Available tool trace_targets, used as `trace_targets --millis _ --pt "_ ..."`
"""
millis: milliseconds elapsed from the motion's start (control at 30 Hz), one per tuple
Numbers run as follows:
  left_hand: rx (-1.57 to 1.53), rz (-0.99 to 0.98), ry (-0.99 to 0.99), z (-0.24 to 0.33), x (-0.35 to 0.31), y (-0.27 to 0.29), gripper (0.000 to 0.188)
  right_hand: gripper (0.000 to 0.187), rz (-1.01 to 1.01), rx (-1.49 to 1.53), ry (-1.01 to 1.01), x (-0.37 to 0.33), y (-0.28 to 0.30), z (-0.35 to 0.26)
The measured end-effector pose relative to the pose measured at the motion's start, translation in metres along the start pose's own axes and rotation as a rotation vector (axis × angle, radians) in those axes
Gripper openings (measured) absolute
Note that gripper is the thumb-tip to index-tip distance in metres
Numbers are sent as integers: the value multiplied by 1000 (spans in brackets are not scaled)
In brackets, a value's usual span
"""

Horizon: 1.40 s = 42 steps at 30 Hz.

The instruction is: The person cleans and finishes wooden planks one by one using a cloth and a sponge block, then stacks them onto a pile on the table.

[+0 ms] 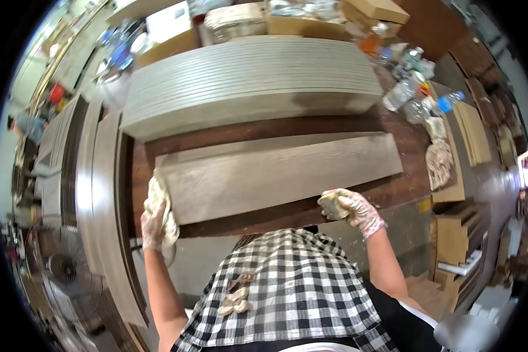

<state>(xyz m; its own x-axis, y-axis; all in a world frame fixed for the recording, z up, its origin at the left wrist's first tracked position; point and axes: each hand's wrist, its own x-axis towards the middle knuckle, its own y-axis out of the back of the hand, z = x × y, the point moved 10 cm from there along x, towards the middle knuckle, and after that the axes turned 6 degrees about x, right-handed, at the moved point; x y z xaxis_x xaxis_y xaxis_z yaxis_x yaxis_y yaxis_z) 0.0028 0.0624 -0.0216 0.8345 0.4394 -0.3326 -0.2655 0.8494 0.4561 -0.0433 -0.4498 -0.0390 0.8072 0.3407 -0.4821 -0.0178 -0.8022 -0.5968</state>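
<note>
A long grey-brown board (284, 176) lies across the dark reddish-brown table (246, 223), and the edge of a second board (246, 145) shows along its far side. My left hand (152, 227), in a stained white glove, is closed around a cream cloth (164, 199) that hangs against the board's left end. Off the board's near edge, toward the right, my gloved right hand (364, 212) grips a small yellowish-grey sponge (332, 207). That sponge appears apart from the board.
A tall stack of similar boards (252, 76) stands at the table's far side. Plastic bottles (400, 94) and a crumpled cloth (439, 161) sit at the right. Long panels (102, 193) lean along the left. Open boxes (311, 26) line the back; a fan (61, 267) stands lower left.
</note>
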Motion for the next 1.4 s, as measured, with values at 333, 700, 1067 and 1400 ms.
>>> trace_targets --millis 333,700,1067,1400 --pt "-285 -26 -234 38 -50 5 26 63 168 182 433 -26 33 0" --pt "-343 709 -195 -79 -169 157 29 58 -374 -421 376 70 -189 -79" --pt "-336 1251 34 -266 -345 228 30 40 -936 -317 -265 201 -429 136" --pt "391 1235 249 -152 -321 286 27 36 -708 -718 -101 218 -414 96"
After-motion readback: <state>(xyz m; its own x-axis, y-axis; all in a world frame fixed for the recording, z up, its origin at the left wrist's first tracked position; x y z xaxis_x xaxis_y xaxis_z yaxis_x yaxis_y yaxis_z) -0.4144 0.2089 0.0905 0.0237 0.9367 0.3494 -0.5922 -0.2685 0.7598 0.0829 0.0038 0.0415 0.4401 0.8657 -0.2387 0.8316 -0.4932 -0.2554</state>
